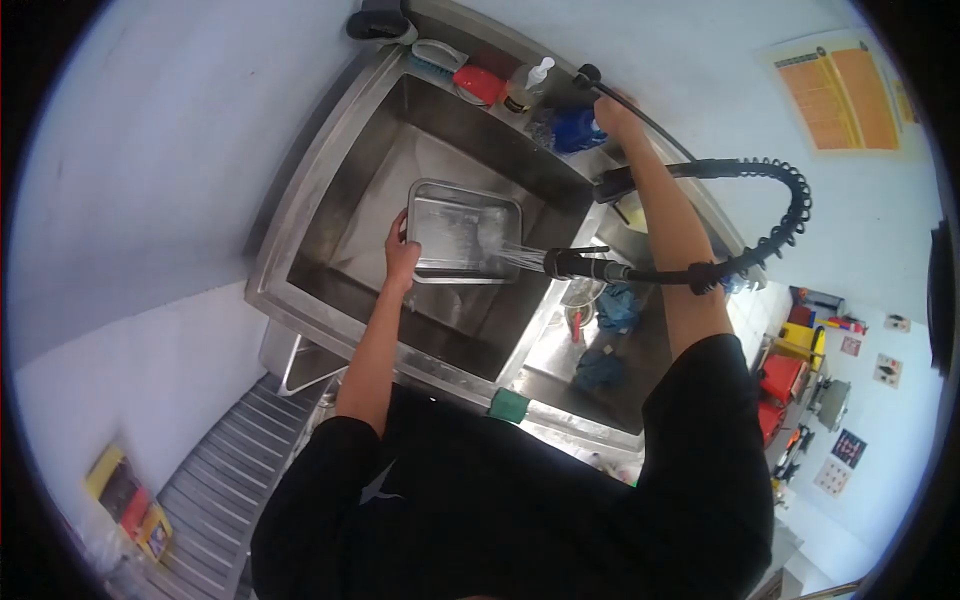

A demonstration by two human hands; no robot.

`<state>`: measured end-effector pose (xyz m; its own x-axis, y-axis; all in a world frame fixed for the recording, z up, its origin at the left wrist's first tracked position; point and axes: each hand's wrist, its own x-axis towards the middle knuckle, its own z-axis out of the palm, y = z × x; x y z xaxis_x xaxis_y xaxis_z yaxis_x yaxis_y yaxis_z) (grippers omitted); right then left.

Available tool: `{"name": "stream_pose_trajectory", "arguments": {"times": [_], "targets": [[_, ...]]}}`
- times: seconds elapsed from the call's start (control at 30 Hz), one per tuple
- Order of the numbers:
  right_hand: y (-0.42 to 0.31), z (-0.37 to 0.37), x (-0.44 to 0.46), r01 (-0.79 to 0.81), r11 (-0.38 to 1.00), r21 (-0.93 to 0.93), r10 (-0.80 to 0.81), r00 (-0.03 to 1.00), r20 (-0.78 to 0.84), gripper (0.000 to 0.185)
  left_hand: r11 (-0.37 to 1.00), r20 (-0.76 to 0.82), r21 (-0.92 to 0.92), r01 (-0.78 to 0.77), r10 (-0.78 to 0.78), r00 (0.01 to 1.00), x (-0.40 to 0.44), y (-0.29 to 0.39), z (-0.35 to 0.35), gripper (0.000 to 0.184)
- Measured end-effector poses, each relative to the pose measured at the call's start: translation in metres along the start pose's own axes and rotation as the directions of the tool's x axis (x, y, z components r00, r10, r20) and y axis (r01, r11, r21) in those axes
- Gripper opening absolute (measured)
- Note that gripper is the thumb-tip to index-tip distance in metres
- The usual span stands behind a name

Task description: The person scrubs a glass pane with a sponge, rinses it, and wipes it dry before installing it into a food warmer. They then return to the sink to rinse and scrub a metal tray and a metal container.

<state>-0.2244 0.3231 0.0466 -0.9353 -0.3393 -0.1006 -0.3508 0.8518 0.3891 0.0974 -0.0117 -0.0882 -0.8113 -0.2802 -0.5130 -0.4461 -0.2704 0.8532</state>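
Note:
My left hand (401,256) grips the left edge of a rectangular metal tray (450,235), held over the large sink basin (375,190). Water sprays into the tray from the black spray nozzle (575,264), which hangs on a coiled hose. My right hand (617,117) is stretched to the back ledge, beside a blue item (578,131) in clear plastic. Its fingers are too small and partly hidden, so its grip cannot be made out.
On the back ledge are a pump bottle (527,84), a red item (479,84) and a brush (437,58). A green sponge (509,405) lies on the front rim. Blue cloths (619,308) lie in the right basin. The hose (798,205) arches over my right arm.

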Motion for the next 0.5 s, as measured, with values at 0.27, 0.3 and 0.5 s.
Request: {"name": "stream_pose_trajectory", "arguments": {"times": [0.27, 0.3, 0.5], "targets": [[0.014, 0.015, 0.032, -0.037, 0.978, 0.204, -0.001, 0.983, 0.181, 0.031, 0.993, 0.013, -0.115, -0.024, 0.025, 1.0, 0.019, 0.008, 0.009, 0.078], [0.004, 0.003, 0.017, -0.079, 0.983, 0.165, 0.057, 0.989, 0.134, 0.032, 0.992, -0.004, -0.117, -0.044, 0.044, 0.999, 0.023, 0.003, 0.007, 0.077], [-0.032, -0.109, -0.037, -0.346, 0.887, 0.305, 0.294, 0.934, 0.205, 0.041, 0.989, -0.026, -0.147, -0.03, 0.026, 0.999, 0.033, 0.013, 0.008, 0.074]]}}
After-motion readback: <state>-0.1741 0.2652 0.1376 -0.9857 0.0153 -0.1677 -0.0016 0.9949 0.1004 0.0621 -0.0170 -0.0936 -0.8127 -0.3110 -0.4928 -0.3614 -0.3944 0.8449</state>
